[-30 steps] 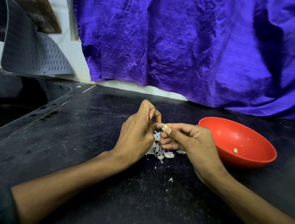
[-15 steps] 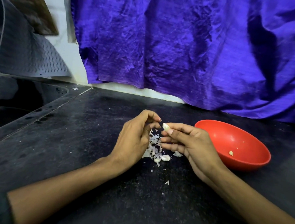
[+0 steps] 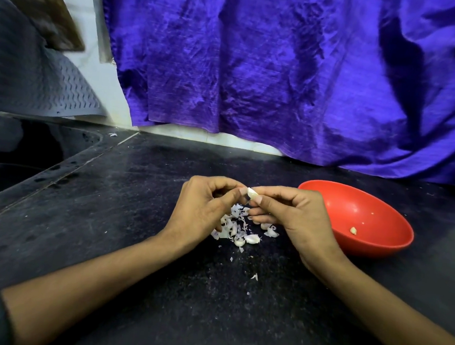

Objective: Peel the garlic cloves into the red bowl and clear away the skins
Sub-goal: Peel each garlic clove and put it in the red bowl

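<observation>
A pale garlic clove point(image 3: 252, 193) is pinched between the fingertips of both hands above the dark counter. My right hand point(image 3: 296, 218) holds it with thumb and forefinger; my left hand point(image 3: 204, 211) touches its left end with its fingertips. Under the hands lies a heap of white and purplish skins point(image 3: 234, 224) with a few unpeeled cloves point(image 3: 252, 239) among them. The red bowl point(image 3: 378, 247) stands just right of my right hand, tilted, with one peeled clove point(image 3: 353, 230) inside.
A dark sink basin point(image 3: 17, 161) is sunk into the counter at the left. A grey ribbed mat point(image 3: 37, 81) hangs over it. A purple cloth point(image 3: 283, 68) covers the back wall. Small skin flakes point(image 3: 254, 276) dot the black counter point(image 3: 135, 219) near me.
My left hand's fingers have come back to the clove held by my right hand; half a second ago they were slightly apart from it. The bowl has not moved.
</observation>
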Demonstrator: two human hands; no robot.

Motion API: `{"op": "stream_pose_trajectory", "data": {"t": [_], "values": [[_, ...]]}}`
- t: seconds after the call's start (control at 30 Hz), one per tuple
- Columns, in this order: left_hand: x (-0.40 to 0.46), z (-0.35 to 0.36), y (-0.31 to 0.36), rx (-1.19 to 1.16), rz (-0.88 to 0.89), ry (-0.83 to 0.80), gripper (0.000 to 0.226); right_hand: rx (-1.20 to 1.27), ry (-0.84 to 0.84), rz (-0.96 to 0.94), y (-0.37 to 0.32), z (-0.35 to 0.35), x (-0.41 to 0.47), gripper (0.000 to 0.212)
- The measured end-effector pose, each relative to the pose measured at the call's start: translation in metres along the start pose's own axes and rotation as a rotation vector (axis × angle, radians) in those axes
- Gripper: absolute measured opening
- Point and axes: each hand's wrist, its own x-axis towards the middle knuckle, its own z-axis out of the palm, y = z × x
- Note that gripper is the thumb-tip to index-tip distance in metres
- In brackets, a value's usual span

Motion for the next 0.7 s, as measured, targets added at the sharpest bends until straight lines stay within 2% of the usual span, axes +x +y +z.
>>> {"op": "stream_pose_trajectory", "data": {"t": [0.23, 0.37, 0.7], "values": [[0.0016, 0.0008, -0.0027, -0.061, -0.064, 0.002, 0.013, -0.166, -0.024, -0.128, 0.0030, -0.0017, -0.0011, 0.017], [0.0025, 0.0022, -0.0017, -0.148, -0.107, 0.015, 0.012, -0.151, -0.002, -0.149, 0.0027, -0.0001, -0.0026, 0.017], [0.0026, 0.0064, 0.0064, -0.396, -0.316, 0.005, 0.013, 0.192, -0.047, 0.065, -0.0019, -0.0001, -0.0019, 0.016]]}}
